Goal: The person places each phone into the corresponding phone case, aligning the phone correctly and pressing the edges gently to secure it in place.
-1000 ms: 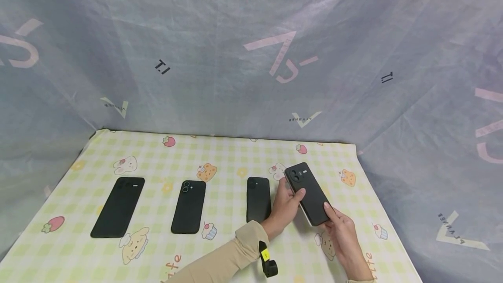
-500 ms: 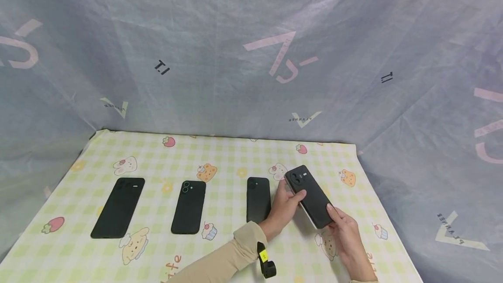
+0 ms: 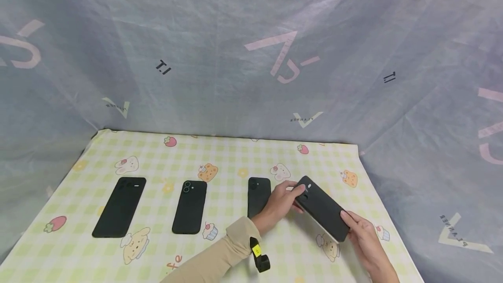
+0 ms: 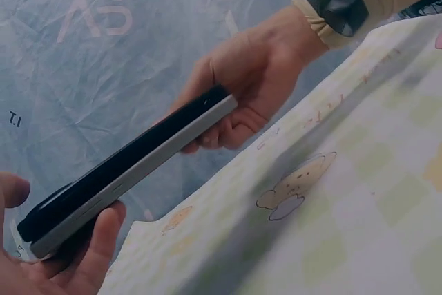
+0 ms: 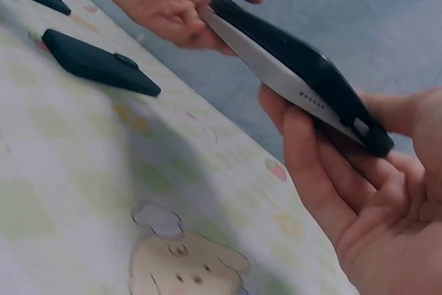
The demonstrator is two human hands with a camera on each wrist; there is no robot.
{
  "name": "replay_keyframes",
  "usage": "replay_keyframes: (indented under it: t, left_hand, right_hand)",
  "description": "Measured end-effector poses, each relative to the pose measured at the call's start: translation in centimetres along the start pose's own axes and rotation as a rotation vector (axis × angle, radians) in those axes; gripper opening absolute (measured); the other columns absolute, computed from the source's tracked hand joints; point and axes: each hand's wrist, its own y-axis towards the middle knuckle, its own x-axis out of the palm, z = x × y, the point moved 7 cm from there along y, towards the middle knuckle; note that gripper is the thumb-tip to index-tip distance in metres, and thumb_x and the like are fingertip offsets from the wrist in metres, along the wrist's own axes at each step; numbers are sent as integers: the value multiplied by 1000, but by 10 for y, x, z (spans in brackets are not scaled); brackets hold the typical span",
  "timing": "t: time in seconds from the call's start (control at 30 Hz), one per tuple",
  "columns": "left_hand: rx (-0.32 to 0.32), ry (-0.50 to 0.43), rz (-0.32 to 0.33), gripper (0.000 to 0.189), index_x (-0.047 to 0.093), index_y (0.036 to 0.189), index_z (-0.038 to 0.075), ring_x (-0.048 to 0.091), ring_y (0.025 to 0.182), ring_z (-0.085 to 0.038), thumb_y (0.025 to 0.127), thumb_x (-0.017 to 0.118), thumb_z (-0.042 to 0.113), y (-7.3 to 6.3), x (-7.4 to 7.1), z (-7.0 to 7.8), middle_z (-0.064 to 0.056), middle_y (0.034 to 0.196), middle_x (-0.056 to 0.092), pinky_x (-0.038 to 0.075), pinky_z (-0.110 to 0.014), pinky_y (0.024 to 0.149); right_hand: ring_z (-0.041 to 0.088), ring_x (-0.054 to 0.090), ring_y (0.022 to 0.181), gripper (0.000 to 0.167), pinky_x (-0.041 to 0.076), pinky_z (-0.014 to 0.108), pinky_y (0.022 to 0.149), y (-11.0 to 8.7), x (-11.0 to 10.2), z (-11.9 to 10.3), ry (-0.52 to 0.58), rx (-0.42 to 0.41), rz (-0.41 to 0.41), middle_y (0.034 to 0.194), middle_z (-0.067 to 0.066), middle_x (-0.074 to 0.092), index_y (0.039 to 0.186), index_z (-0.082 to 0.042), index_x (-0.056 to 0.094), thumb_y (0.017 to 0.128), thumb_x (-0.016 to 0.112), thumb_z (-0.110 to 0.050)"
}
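Observation:
Above the cloth, both hands hold a phone (image 5: 276, 74) with a silver side, lying against a black phone case (image 3: 322, 208). The two are tilted together. In the right wrist view, the silver side with its small holes shows below the case's edge. My left hand (image 3: 277, 204) grips the camera end, its fingers underneath and its thumb over the top. At the other end, my right hand (image 3: 367, 239) pinches case and phone between thumb and fingers. The phone's underside is hidden in the head view.
On the checked tablecloth (image 3: 224, 156) lie a black phone (image 3: 258, 198) partly behind my left hand, a second black phone (image 3: 190, 208) and a larger black phone (image 3: 119, 206) at the left. Grey-blue fabric (image 3: 220, 56) hangs behind and beside the table.
The phone and its case have moved right and toward me and lie more tilted, their silver long side turned into view. Both hands have moved with them, still gripping.

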Motion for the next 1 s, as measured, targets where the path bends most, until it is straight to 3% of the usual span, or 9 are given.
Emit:
replay_keyframes:
  t: [0.07, 0.27, 0.4, 0.5, 0.57, 0.77, 1.0]
  left_hand:
    - [-13, 51, -25, 47, 67, 136, 2, 77, 71, -37, 108, 64, 39, -1, 0, -1, -7, 87, 78, 64, -46, 79]
    - [-2, 175, -104, 42, 76, 115, 5, 76, 64, -20, 109, 61, 43, -9, 0, 0, -4, 82, 78, 61, -30, 70]
    - [15, 254, -134, 40, 76, 101, 9, 54, 51, -8, 111, 59, 44, -17, -3, 5, 8, 62, 59, 46, -24, 58]
    - [40, 312, -142, 41, 72, 93, 12, 32, 49, -10, 112, 57, 45, -21, -5, 7, 8, 55, 35, 31, -25, 52]
    - [48, 314, -153, 40, 71, 93, 12, 29, 48, -10, 112, 56, 42, -24, -6, 7, 8, 55, 32, 29, -25, 51]
    - [66, 310, -132, 35, 75, 99, 12, 40, 58, -7, 113, 55, 37, -29, -11, 5, 9, 63, 42, 36, -23, 60]
    - [81, 326, -112, 38, 73, 92, 12, 38, 58, -7, 113, 56, 39, -31, -12, 5, 9, 62, 38, 34, -23, 60]
  right_hand:
    - [9, 76, 99, 25, 61, 24, 86, -2, -3, -1, -9, -19, -49, 116, -5, 78, 113, -16, 78, 114, 54, -12]
    - [10, 75, 106, 33, 60, 25, 91, -4, -1, -5, 3, -47, -255, 119, -1, 78, 120, -13, 78, 115, 46, -5]
    - [11, 75, 107, 36, 59, 26, 93, -4, 0, -8, -41, -31, -348, 116, -2, 79, 122, -13, 78, 116, 43, -5]
    - [12, 75, 103, 36, 59, 27, 92, -3, 0, -11, -112, -28, -388, 110, -3, 78, 121, -10, 78, 116, 42, -6]
    - [13, 75, 102, 35, 59, 28, 92, -3, 1, -13, -151, -34, -411, 107, -3, 78, 120, -7, 77, 116, 43, -7]
    - [17, 75, 104, 35, 58, 30, 95, -2, 7, -18, -204, -47, -470, 108, -1, 77, 123, 3, 74, 117, 41, -7]
    - [17, 75, 106, 34, 57, 29, 96, -2, 10, -18, -205, -38, -481, 109, -1, 78, 122, 1, 74, 117, 41, -7]
